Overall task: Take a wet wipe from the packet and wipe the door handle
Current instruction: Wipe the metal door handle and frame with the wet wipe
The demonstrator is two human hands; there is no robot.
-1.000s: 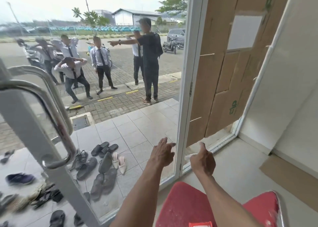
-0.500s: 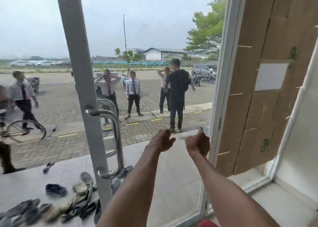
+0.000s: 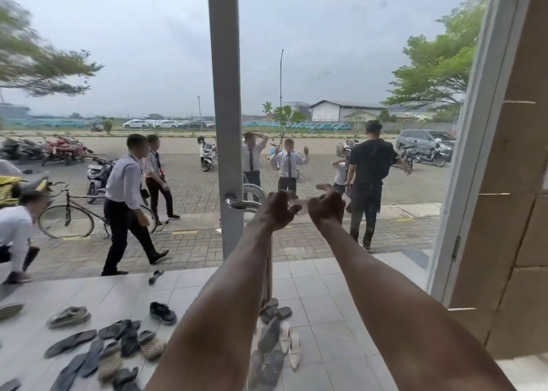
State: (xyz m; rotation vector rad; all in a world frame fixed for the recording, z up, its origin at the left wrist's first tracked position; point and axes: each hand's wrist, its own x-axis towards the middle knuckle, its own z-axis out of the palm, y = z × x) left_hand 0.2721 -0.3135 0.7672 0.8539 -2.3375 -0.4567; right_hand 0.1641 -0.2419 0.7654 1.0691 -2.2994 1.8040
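A wet wipe (image 3: 299, 204) was held stretched between the left hand (image 3: 277, 209) and the right hand (image 3: 326, 209), fingers pinched on it, beside the door handle (image 3: 241, 203).

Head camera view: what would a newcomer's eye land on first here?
Two bare forearms reach up the middle, the left hand and right hand pinching a pale wet wipe between them, close by the chrome door handle. Through the glass, people in white shirts dot the paved yard, and scattered shoes litter the tiled porch at lower left.
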